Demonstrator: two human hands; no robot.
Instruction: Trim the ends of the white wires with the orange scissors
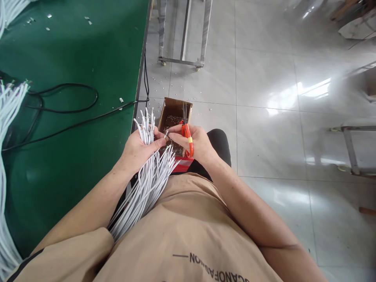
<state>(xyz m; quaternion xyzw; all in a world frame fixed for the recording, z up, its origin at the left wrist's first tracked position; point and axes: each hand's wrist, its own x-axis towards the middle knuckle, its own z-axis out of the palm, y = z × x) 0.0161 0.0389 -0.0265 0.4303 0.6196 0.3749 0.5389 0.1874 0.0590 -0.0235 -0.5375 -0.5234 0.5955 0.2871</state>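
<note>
My left hand (143,147) is closed around part of a bundle of white cables (149,176), whose cut ends stick up above the fingers. Between its thumb and forefinger a single cable end (166,134) points toward the right hand. My right hand (196,143) pinches at that same cable end with thumb and forefinger. Scissors with orange-red handles (188,137) rest in the right hand, their narrow blades pointing away from me. The rest of the bundle runs down over my lap. Just beyond the hands stands an open cardboard box (176,105) with small scraps inside.
On the left, a green-topped table (67,164) carries more white cable bundles (11,102), a black cord (88,121) and small scraps. A metal frame on casters (182,61) stands on the tiled floor (264,149) ahead. Scraps lie around the box.
</note>
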